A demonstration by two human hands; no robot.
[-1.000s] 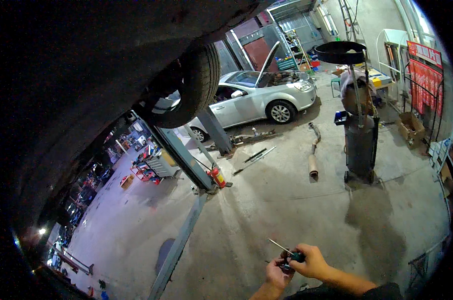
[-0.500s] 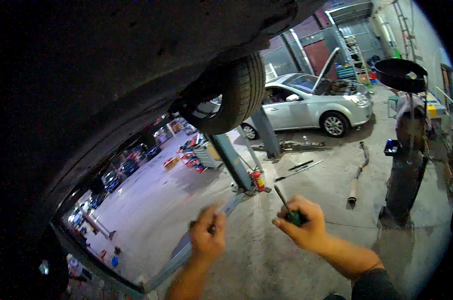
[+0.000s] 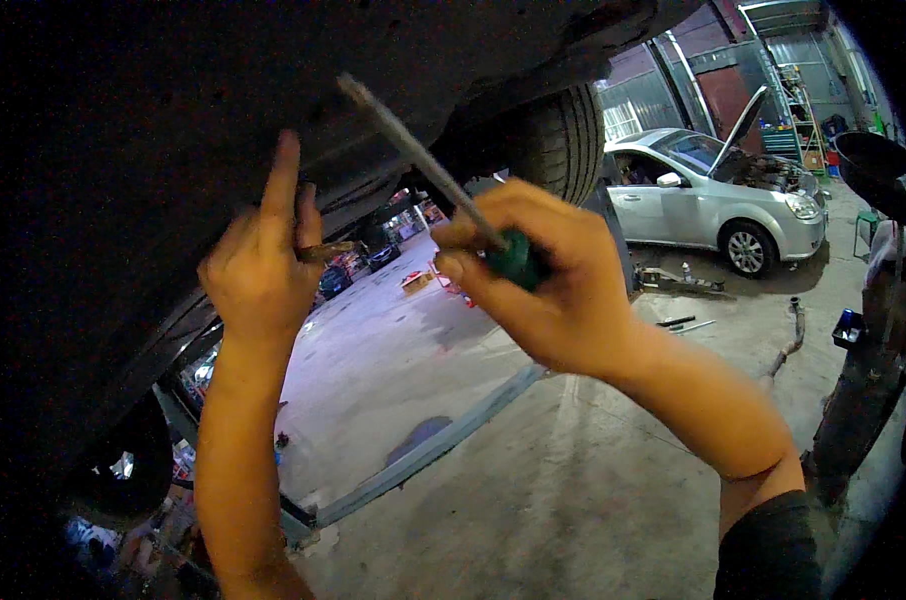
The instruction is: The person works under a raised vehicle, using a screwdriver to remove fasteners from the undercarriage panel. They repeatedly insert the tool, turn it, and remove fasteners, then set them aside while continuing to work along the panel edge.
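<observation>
While the left hand (image 3: 258, 265) is raised with its index finger extended and the others partly curled, a small, brown, elongated piece (image 3: 328, 251) is seen at its thumb side; whether it is gripped cannot be told. To the right, a green-handled screwdriver with a grey metal shaft (image 3: 435, 174) is clasped in the closed right hand (image 3: 563, 285), its tip directed up-left before the dark vehicle underbody (image 3: 173, 100). Beyond, a silver car (image 3: 688, 205) is parked, bonnet raised.

At the upper right of the frame, a silver car (image 3: 673, 212) is seen parked, its bonnet (image 3: 741, 128) raised. Below it, a pipe (image 3: 791, 345) is laid on the concrete floor (image 3: 513, 510). At the right edge, a round black pan (image 3: 878, 182) is shown. A grey-blue beam (image 3: 428, 455) is seen slanting across the lower middle.
</observation>
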